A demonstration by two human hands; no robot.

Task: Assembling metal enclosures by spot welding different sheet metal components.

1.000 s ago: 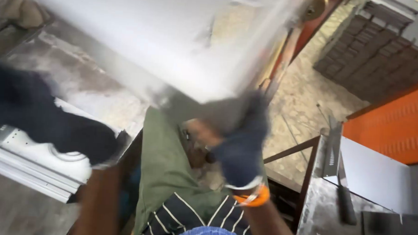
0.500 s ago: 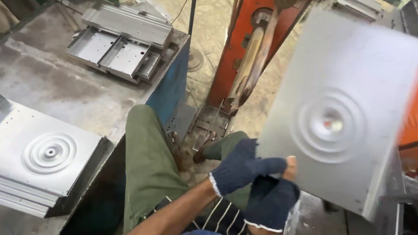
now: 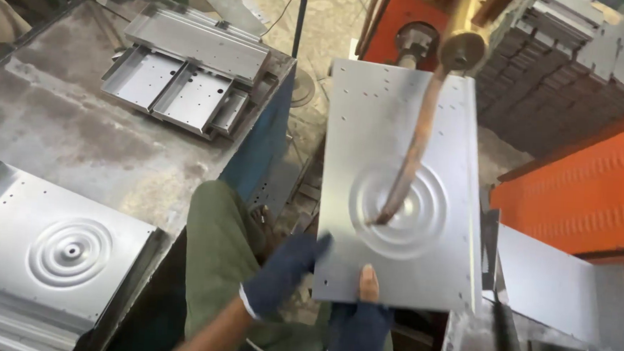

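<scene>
The held metal panel [image 3: 397, 187] is pale silver-grey, stamped with concentric rings and dotted with small holes. Both hands, left [image 3: 282, 274] and right [image 3: 359, 327], wear dark navy gloves. A rusty brown rod [image 3: 411, 149] crosses the panel. The trouser leg [image 3: 219, 242] is olive green. The desk [image 3: 65, 127] is mottled grey with a blue side; the machine guard [image 3: 582, 190] is bright orange.

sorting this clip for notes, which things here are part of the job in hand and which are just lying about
In hand:
- panel, held at its near edge
- left hand and right hand, both gloved, on that edge
- rod, its tip at the panel's ringed centre

Lying about:
- panel stack on the table
- trays further back
- orange casing
- grey sheet on the right
</scene>
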